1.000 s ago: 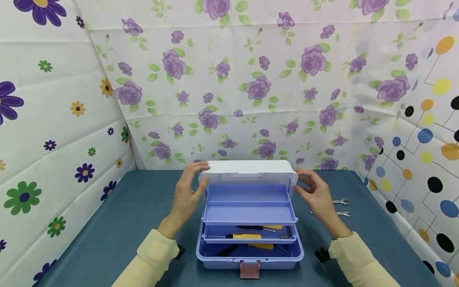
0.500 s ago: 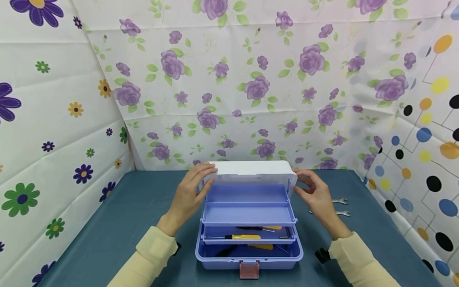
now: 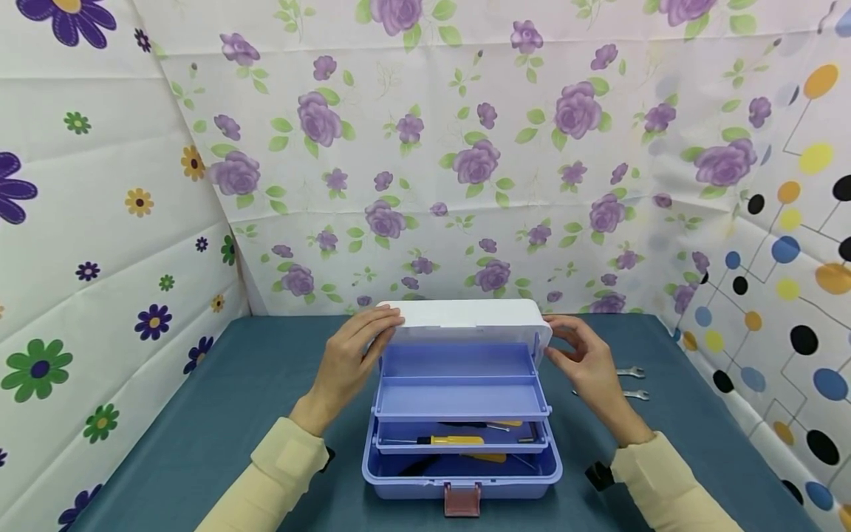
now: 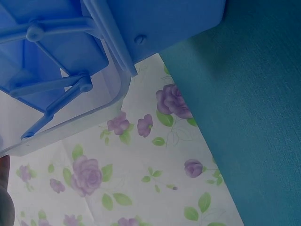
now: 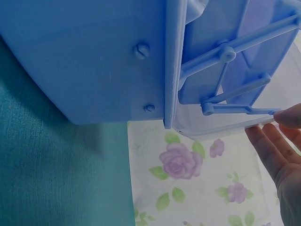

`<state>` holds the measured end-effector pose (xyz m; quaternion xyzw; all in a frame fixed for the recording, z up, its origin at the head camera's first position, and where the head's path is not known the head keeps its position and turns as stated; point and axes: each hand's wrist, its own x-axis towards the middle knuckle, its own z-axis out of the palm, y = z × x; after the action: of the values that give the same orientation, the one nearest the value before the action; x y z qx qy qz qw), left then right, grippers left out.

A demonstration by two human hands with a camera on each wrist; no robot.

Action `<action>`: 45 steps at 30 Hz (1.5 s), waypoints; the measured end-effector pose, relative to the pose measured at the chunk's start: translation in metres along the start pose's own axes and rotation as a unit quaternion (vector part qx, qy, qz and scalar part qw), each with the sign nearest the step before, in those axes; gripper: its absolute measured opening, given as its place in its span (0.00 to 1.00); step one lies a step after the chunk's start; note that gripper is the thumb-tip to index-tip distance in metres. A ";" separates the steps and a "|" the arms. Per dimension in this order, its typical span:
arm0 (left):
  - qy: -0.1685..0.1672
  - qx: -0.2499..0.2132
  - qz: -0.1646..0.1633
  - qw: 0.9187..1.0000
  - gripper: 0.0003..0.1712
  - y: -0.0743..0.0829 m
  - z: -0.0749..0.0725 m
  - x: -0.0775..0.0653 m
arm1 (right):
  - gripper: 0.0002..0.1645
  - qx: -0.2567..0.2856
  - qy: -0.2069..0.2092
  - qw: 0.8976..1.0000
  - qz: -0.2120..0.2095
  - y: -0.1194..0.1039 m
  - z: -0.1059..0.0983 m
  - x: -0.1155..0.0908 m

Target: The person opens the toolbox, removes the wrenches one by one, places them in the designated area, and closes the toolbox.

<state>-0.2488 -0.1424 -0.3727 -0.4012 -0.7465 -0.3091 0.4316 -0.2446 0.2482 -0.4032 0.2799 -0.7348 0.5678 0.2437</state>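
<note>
A lavender toolbox (image 3: 465, 489) stands on the table with its tiered trays (image 3: 462, 399) fanned out. Its white lid (image 3: 465, 312) is raised at the back. My left hand (image 3: 352, 358) holds the lid's left front corner, fingers over the top and thumb below. On the other side my right hand (image 3: 588, 362) pinches the lid's right edge; the right wrist view shows its thumb (image 5: 288, 117) inside the rim and fingers outside. A yellow-handled screwdriver (image 3: 455, 440) and a hex key (image 3: 530, 432) lie in the middle tray. More yellow and black handles (image 3: 488, 457) are partly hidden in the bottom.
To the right of the box, two open-ended wrenches (image 3: 634, 395) lie partly behind my right hand. A brownish latch (image 3: 462, 500) hangs down at the box's front. Flowered cloth (image 3: 439, 148) walls in the blue-green table (image 3: 279, 369).
My left hand has slid right, further over the lid's front corner. The lid has tipped very slightly forward. My right hand keeps its hold on the right edge.
</note>
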 end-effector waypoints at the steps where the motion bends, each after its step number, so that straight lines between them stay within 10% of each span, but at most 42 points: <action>1: 0.004 0.001 0.005 1.000 0.13 0.000 0.000 0.000 | 0.24 -0.001 -0.002 1.000 0.000 0.000 0.000 0.000; 25: 0.019 0.006 0.026 0.999 0.12 0.002 0.000 -0.003 | 0.25 -0.042 -0.027 0.997 -0.064 -0.028 -0.009 0.009; 36: 0.021 0.004 0.029 0.999 0.15 0.005 -0.001 -0.005 | 0.36 -0.134 -0.053 0.969 -0.198 -0.038 -0.001 0.019; 45: 0.021 0.005 0.033 0.999 0.16 0.010 -0.003 -0.008 | 0.19 -0.140 -0.080 0.953 -0.256 -0.044 0.004 0.024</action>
<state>-0.2362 -0.1430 -0.3772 -0.4165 -0.7253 -0.2992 0.4593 -0.2322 0.2321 -0.3577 0.4659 -0.7275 0.3541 0.3582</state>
